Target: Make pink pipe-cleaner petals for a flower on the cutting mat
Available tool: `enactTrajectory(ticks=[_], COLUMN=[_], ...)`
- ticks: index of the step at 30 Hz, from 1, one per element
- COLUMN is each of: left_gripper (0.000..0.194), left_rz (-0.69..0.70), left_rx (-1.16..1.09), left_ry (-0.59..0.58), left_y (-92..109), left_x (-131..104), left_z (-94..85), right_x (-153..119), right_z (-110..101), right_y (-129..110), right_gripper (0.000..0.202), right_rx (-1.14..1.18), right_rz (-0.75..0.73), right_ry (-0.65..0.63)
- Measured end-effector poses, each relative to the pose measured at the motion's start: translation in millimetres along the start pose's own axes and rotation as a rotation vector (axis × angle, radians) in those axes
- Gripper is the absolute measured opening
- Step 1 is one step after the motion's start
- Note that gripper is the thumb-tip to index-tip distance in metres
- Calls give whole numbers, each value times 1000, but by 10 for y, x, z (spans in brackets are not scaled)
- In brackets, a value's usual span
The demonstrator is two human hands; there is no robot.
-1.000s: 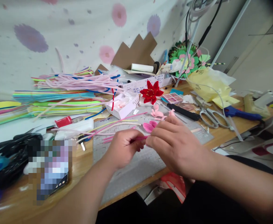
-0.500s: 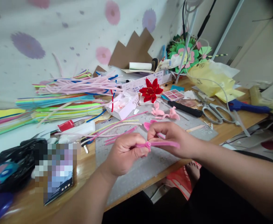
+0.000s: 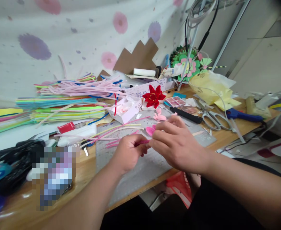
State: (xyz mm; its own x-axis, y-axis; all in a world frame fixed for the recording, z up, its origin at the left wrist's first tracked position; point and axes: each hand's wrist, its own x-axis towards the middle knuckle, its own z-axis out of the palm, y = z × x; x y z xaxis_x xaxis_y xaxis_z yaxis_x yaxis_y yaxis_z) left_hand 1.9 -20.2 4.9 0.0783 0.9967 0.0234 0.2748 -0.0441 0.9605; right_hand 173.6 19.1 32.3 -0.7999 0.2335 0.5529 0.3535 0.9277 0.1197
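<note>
Over the grey cutting mat, a pink pipe cleaner is held between my two hands. My left hand is closed, pinching it between thumb and fingers. Curled over its other end, my right hand is closed too, and its fingers hide most of the piece. Just behind the right fingertips lies a pink looped petal shape. Light pink bent pieces rest farther back, partly covered by the right hand. Several loose pipe cleaners stretch across the mat to the left.
Bundles of coloured pipe cleaners are piled at the back left. A red flower stands behind a white box. Scissors, a black-handled tool and a blue-handled tool lie right. A black plastic bag sits left.
My right hand has turned over and closed its fingers on the pink strip, which stuck out to the right before. The view has shifted slightly.
</note>
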Motion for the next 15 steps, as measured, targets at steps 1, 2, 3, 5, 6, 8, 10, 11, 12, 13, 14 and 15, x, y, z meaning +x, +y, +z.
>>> enactTrajectory(ticks=[1, 2, 3, 5, 6, 8, 10, 11, 12, 13, 14, 15], left_gripper=[19, 20, 20, 19, 19, 19, 19, 18, 18, 18, 19, 19], left_rz=[-10, -16, -20, -25, -8, 85, 196, 234, 257, 274, 289, 312], left_rx=[17, 38, 55, 58, 45, 15, -5, -13, -20, -26, -22, -1], left_ry=[-36, -79, -128, -261, -331, -422, -420, -394, -363, -323, -274, -219], left_y=[-5, -4, 3, 39, 64, 115, 149, 155, 154, 147, 137, 124], left_x=[7, 9, 5, -16, -33, -70, -102, -113, -120, -124, -125, -125], left_z=[-3, -11, -25, -65, -89, -129, -148, -147, -141, -131, -120, -107], right_x=[22, 45, 67, 100, 107, 99, 65, 41, 17, -6, -24, -36], right_z=[-31, -55, -75, -99, -105, -97, -52, -13, 34, 89, 145, 201], right_y=[41, 79, 113, 168, 187, 203, 187, 166, 137, 100, 57, 9], right_gripper=[30, 30, 28, 22, 18, 14, 18, 21, 25, 27, 28, 29], right_rx=[-5, 14, 58, 217, 336, 620, 926, 1080, 1234, 1383, 1517, 1628], right_rz=[-48, -80, -99, -90, -76, -11, 122, 214, 319, 433, 541, 640], right_ry=[-26, -53, -82, -136, -152, -145, -132, -134, -138, -131, -106, -48])
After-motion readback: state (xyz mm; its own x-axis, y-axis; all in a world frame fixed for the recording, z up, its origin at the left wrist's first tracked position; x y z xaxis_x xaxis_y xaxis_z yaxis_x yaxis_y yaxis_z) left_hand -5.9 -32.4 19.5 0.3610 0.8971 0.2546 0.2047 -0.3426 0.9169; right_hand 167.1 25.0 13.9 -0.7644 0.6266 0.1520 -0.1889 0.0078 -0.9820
